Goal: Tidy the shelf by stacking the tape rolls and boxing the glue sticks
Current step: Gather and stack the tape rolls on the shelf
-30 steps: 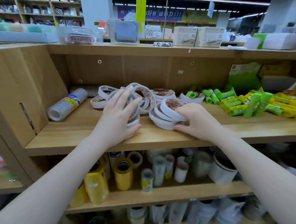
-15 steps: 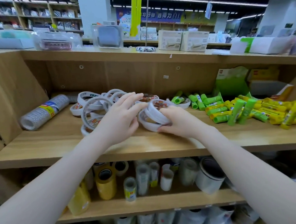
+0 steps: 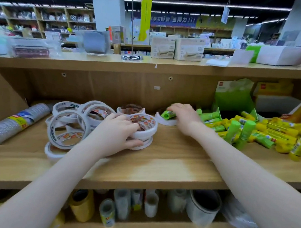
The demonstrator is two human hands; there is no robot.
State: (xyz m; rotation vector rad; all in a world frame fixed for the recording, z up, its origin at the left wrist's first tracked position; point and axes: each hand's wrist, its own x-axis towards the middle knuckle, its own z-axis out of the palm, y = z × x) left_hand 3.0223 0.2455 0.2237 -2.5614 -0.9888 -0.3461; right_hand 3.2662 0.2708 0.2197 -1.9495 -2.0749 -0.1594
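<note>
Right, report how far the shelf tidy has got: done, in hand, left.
Done: only a short stack of tape rolls, which the left hand grips. In hand: the right hand pinches a green glue stick lying on a lone flat roll. Left: the tipped tape rolls are unstacked, and the glue sticks lie loose outside the open green box.

Right hand point(image 3: 184, 115) hides its own fingertips.
</note>
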